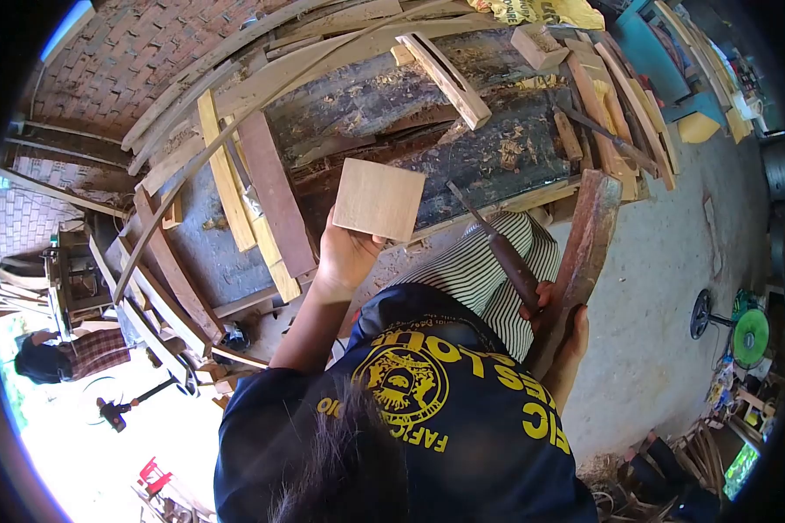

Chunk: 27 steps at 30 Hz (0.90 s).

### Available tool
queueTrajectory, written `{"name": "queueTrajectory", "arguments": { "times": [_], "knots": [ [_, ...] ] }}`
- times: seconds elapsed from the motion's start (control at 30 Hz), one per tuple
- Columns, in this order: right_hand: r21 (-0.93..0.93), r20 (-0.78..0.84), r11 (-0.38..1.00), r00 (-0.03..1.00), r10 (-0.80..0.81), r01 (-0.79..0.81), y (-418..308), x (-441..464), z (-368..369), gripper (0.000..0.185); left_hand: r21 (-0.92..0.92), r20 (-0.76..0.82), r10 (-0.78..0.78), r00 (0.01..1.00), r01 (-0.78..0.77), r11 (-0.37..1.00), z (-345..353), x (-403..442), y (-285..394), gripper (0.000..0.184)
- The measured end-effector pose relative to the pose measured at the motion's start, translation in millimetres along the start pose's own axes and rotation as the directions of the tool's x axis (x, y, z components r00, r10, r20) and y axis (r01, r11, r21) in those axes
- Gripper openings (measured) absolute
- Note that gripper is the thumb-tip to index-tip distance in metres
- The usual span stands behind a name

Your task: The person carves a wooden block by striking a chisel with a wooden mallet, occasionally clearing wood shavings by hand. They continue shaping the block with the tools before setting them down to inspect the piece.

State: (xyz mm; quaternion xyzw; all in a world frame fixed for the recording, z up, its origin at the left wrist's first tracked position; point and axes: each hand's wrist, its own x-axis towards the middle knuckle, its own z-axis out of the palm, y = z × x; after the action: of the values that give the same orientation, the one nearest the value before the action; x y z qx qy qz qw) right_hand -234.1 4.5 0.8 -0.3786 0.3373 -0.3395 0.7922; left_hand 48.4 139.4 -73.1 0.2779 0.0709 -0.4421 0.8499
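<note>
In my left hand (351,253) is a pale, smooth, squarish wooden block (379,200), raised in front of the workbench. My fingers are closed behind and under its lower edge. My right hand (554,318) is wrapped around two things at once. One is a chisel (510,261) with a thin metal shaft and a dark handle, pointing up and left. The other is a long, slightly bent piece of rough brown wood (584,235), standing tilted beside the chisel. Most of my right palm is hidden behind that wood.
A dark workbench (358,109) strewn with shavings lies ahead. On it rest a slotted wooden piece (445,80), a small block (538,45) and a reddish board (279,187). Planks lean at left. A green fan (748,338) stands right; another person (78,353) is far left.
</note>
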Motion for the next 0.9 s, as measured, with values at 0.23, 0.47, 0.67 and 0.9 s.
{"name": "queueTrajectory", "arguments": {
  "times": [0.23,0.47,0.67,0.9],
  "knots": [
    [-0.009,-0.057,1.000,0.998,-0.023,0.023,0.0,-2.8,1.8,0.065,0.133,-0.391,-0.127,0.912,0.193,0.972,1.8,6.3,-0.5,0.033],
    [-0.048,-0.058,0.999,0.998,-0.026,0.023,-3.3,-3.3,4.0,0.063,-0.179,-0.151,-0.298,0.943,0.270,0.946,-31.1,17.2,8.5,0.030],
    [-0.026,-0.059,0.999,0.998,-0.026,0.025,-2.5,-1.3,3.3,0.062,0.277,-0.162,0.212,0.964,-0.162,0.947,13.9,10.5,10.0,0.035],
    [-0.057,-0.034,0.998,0.999,-0.026,0.024,0.4,-3.1,-0.1,0.063,0.522,0.701,-0.006,0.713,-0.519,-0.677,-11.9,3.7,-24.5,0.020]
  ]
}}
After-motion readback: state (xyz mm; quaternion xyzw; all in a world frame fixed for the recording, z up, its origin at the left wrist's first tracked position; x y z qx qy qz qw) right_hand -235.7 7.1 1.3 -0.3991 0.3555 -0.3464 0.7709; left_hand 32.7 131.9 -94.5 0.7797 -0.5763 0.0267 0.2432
